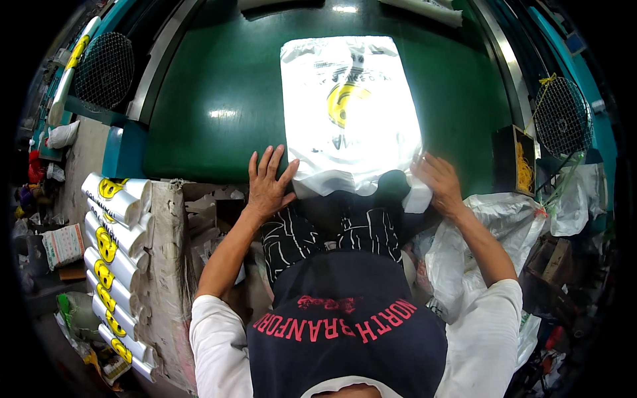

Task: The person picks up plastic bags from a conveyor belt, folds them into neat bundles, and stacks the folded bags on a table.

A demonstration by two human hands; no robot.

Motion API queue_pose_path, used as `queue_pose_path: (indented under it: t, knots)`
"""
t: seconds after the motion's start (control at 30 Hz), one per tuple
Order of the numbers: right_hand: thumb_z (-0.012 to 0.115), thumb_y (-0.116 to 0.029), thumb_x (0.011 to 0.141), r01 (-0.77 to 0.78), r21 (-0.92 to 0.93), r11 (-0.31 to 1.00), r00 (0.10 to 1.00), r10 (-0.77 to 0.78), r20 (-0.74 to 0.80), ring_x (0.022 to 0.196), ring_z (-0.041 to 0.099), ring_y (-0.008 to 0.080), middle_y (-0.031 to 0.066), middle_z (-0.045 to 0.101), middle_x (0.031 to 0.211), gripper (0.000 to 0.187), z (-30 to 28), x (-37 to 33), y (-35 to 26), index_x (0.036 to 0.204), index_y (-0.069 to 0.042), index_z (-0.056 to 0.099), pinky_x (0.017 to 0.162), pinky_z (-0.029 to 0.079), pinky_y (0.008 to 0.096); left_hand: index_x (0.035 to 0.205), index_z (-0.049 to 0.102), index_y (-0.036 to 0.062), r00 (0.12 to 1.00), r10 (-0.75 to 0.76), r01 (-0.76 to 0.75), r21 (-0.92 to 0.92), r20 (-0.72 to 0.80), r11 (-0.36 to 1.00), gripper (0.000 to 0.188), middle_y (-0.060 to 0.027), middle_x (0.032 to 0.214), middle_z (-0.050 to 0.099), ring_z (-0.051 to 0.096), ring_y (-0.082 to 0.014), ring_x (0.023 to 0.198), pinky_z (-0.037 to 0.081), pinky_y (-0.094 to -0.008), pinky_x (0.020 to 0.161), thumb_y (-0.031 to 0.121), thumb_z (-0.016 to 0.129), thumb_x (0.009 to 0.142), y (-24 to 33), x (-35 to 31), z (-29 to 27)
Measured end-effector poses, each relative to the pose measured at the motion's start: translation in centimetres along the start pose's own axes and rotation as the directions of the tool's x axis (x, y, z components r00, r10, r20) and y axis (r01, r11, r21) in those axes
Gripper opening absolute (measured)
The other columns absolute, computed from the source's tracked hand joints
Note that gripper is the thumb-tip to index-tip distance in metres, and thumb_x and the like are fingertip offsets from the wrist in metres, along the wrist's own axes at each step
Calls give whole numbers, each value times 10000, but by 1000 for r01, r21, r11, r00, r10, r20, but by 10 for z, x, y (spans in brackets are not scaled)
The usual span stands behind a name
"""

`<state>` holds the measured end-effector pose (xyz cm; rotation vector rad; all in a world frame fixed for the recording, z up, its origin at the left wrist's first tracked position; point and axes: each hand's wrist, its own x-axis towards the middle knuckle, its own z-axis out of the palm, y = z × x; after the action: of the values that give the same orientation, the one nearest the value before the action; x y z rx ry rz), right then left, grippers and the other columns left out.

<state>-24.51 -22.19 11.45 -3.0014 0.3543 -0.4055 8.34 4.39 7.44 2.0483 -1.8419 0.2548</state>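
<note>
A flat stack of white plastic bags (391,126), printed with a yellow smiling face, lies on the green conveyor belt (219,86) in front of me. Its near edge is wavy and hangs a little over the belt's front. My left hand (269,182) rests at the stack's near left side, fingers spread, the thumb side close to the bags. At the near right corner, my right hand (439,180) touches the bags with its fingers stretched out over the edge. Glare blurs those fingertips, and the right thumb is hidden.
At my left, several folded bundles of similar printed bags (109,245) lie in a row beside a worn pale board (166,265). Round wire-guarded fans (105,69) flank the belt. A dark box with yellow ties (516,159) sits at the right, above crumpled clear plastic (488,222).
</note>
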Motion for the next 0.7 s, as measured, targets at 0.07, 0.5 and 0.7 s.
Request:
queue_pose_path:
  t: [0.07, 0.5, 0.7]
  knots:
    - [509, 5, 805, -17, -13, 1000, 1000, 17, -3, 1267, 447, 235, 32, 512, 1350, 463, 1, -2, -2, 1233, -157, 578, 1020, 344, 399, 1330, 448, 203, 999, -20, 18, -64, -33, 998, 815, -140, 1431, 339, 313, -316, 1322, 179, -555, 1091, 205, 773, 582, 0, 11, 2]
    - [587, 19, 704, -117, 447, 887, 939, -48, 341, 982, 610, 303, 94, 666, 1040, 275, -45, 60, 3, 960, -58, 649, 821, 480, 378, 1029, 651, 48, 819, -29, 419, -562, 573, 713, 350, -167, 902, 671, 642, -324, 843, 491, -378, 745, 293, 681, 780, 40, 128, -22]
    - [554, -460, 870, -133, 91, 987, 951, 102, 290, 608, 609, 387, 185, 591, 591, 434, 12, 117, -20, 742, -48, 608, 572, 481, 470, 1434, 273, 82, 904, 233, -42, -468, 358, 883, 873, -209, 1396, 356, 365, -370, 1272, 323, -442, 1017, 234, 690, 682, 67, 132, -19]
